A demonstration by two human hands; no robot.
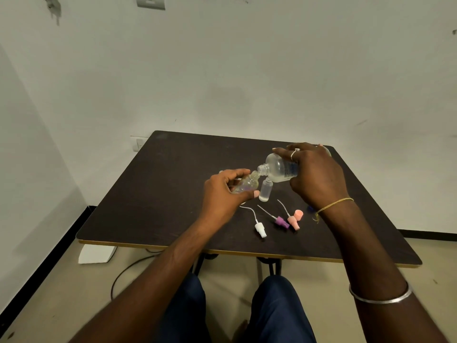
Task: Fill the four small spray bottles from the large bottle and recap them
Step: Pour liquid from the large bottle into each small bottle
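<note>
My right hand (319,174) grips the large clear bottle (277,169), tipped on its side with its open neck pointing left. My left hand (223,194) holds a small clear bottle (247,184) tilted up, its mouth right at the large bottle's neck. A second small bottle (265,189), uncapped, stands upright on the dark table (160,194) just below the two necks. Three spray caps with dip tubes lie in front: a white one (260,229), a purple one (280,222) and a pink one (293,221). A loose pink cover cap (298,214) sits beside them.
A small blue object (310,208) shows behind my right wrist, mostly hidden. The table stands against a white wall. Below its front edge are my knees, a cable and a white block (96,253) on the floor.
</note>
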